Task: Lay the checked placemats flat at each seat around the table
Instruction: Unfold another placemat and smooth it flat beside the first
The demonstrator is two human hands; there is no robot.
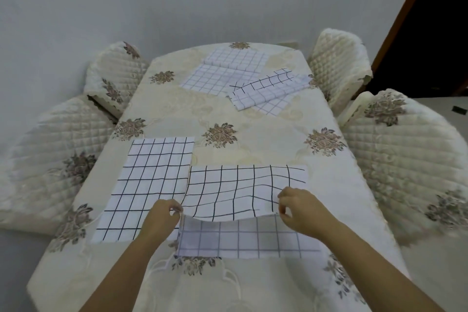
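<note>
1. the placemat (243, 192) in the lower centre of the frame has its near edge lifted, and it sags in the middle between the two grips. if it is set down slack, it will probably land rippled rather than flat.
2. its left edge touches the flat placemat (149, 185) at lower left. a sideways pull could ruck that one or leave the two overlapping.
3. a paler-gridded layer (248, 240) lies under the lifted edge on the surface (253, 119). i cannot tell whether it is the same cloth folded or a second mat, but a tug may drag it along.
4. the left hand (164, 215) pinches the left corner between thumb and fingers (174, 206), and the right hand (298, 210) pinches the right corner the same way.
5. the cloth is white with a dark grid, and it looks thin and limp.
6. a part-unfolded mat (225, 71) at upper centre and a folded pile (271, 91) beside it are not yet laid at seats.
</note>
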